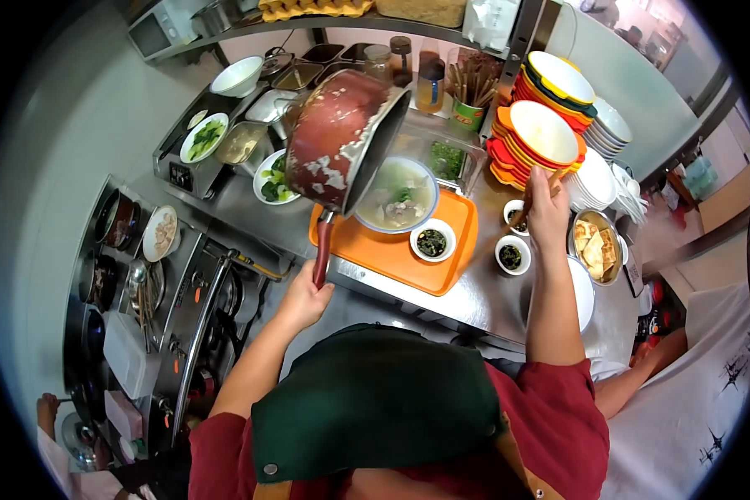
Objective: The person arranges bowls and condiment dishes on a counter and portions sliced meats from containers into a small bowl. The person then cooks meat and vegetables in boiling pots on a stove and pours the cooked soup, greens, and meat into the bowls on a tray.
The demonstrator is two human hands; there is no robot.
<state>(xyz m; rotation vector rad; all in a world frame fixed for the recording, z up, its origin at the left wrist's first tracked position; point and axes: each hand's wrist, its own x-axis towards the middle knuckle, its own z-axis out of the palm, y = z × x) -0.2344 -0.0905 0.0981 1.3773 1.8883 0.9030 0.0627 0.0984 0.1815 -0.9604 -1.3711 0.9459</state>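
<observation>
My left hand (302, 297) is closed round the handle of a worn red saucepan (329, 137). The pan is tipped on its side above a bowl of soup (398, 197) with meat and chopped greens, partly covering it. The bowl stands on an orange tray (383, 260), beside a small white cup of dark green sauce (432, 242). Over the counter's right side, my right hand (548, 208) is closed on thin wooden chopsticks (515, 223), blurred and partly hidden. Near it are two small sauce cups, one of them a white cup (512, 255).
Stacked orange and yellow bowls (542, 133) rise behind my right hand. A pot of fried tofu pieces (596, 248) stands right. Plates of greens (204, 137) are at left. A person in a white shirt (683, 375) stands close right; another person's hand (48, 410) is lower left.
</observation>
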